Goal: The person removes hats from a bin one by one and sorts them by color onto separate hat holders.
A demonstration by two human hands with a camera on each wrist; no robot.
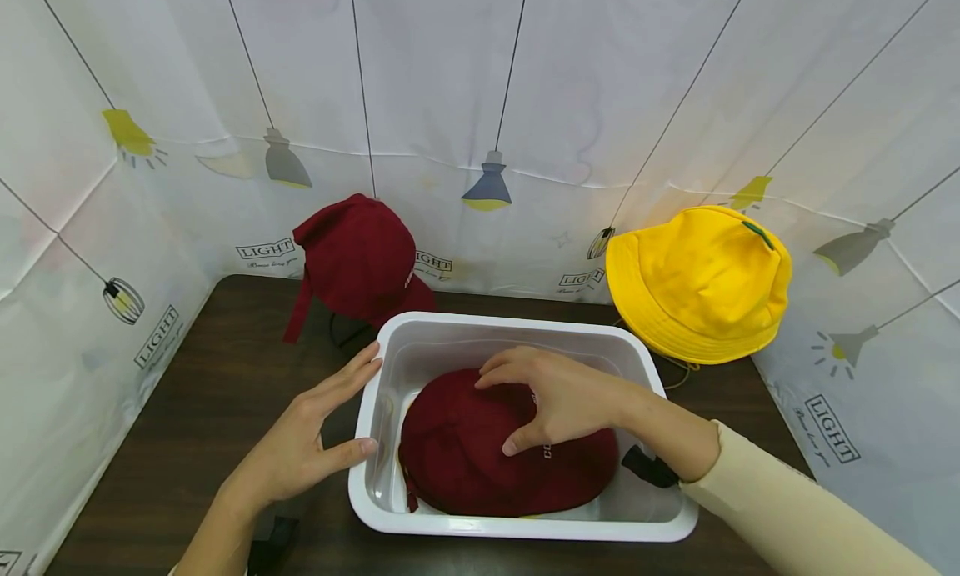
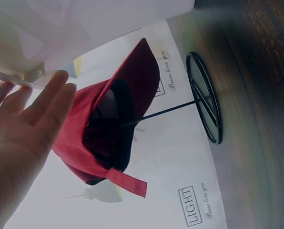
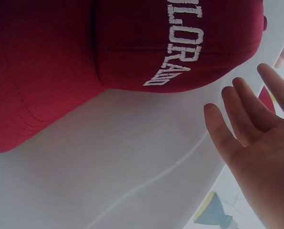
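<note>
Inside a white plastic bin (image 1: 525, 528) lies a dark red baseball cap (image 1: 457, 451), its crown to the left and brim to the right. White embroidered letters (image 3: 185, 43) run across its front in the right wrist view. My right hand (image 1: 551, 393) hovers over that cap with thumb and fingers spread, holding nothing; in the right wrist view the fingers (image 3: 247, 112) stand apart from the cloth. Along the bin's left side, my left hand (image 1: 300, 434) has its fingers extended, fingertips right at the rim.
Behind the bin at left, another dark red cap (image 1: 360, 259) hangs on a thin black wire stand (image 2: 216, 102). A yellow bucket hat (image 1: 705, 280) with a cord sits back right. A lamp-patterned white curtain (image 1: 420, 76) encloses the dark wooden table (image 1: 172, 443).
</note>
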